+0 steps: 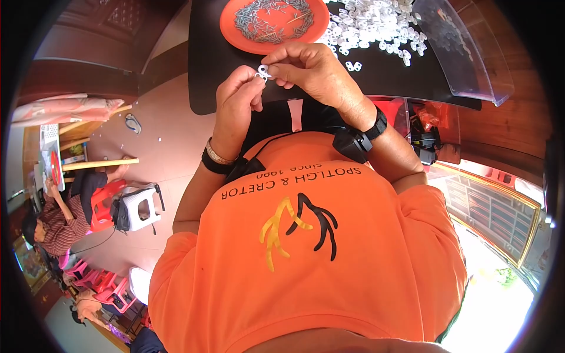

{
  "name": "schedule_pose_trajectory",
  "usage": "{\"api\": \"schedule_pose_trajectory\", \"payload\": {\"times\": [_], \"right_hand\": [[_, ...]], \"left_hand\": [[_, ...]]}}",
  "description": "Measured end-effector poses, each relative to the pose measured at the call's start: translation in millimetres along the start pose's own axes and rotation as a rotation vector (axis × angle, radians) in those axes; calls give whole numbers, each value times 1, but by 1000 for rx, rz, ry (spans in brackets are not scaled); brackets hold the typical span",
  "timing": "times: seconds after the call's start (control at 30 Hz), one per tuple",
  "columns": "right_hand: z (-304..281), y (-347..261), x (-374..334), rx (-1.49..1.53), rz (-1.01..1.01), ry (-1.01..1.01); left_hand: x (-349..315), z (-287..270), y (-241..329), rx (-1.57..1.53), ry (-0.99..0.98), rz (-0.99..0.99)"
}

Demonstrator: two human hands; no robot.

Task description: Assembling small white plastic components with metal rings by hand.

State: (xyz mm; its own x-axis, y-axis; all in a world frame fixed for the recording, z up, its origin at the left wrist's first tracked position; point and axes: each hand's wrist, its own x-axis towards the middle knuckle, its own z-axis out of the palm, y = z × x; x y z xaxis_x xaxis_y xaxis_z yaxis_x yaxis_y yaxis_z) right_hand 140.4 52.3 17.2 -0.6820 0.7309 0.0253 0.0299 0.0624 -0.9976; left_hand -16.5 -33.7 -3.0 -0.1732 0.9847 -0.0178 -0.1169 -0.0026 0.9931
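Observation:
My left hand (236, 100) and my right hand (318, 73) meet above the near edge of the black table (206, 70). Both are closed in a pinch on a small white plastic cable clip (263, 69) with a round hole. A second white ring shape shows at my left fingertips; whether it is a separate clip I cannot tell. Just beyond my hands is an orange plate (228, 30) with many small grey nails (250, 26) spread over it. To its right lies a loose heap of white clips (368, 26), a few scattered toward me.
A clear plastic bin (477, 65) stands tilted at the table's right edge. Red and black items (429, 120) lie below it. On the far left a person (65, 223) sits by a red stool (103, 206) and a white stool (144, 206). A slipper (133, 123) is on the floor.

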Motion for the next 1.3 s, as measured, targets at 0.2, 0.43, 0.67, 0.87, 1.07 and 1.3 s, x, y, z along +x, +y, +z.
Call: {"api": "schedule_pose_trajectory", "payload": {"times": [0.2, 0.43, 0.67, 0.87, 1.07, 1.3], "right_hand": [[3, 0, -3, -170, -57, 15], [10, 7, -7, -121, -191, 76], [6, 1, -9, -318, -287, 59], [11, -5, -11, -434, -393, 101], [18, 0, -9, -630, -493, 203], [19, 0, -10, -585, -497, 199]], "left_hand": [[0, -1, -1, 44, -34, -22], [2, 4, 2, -63, -9, -65], [2, 7, 6, -138, -3, -107], [2, 10, -1, -73, 5, -46], [0, 14, -2, -63, 94, -32], [-1, 11, -5, -126, 67, 11]]}}
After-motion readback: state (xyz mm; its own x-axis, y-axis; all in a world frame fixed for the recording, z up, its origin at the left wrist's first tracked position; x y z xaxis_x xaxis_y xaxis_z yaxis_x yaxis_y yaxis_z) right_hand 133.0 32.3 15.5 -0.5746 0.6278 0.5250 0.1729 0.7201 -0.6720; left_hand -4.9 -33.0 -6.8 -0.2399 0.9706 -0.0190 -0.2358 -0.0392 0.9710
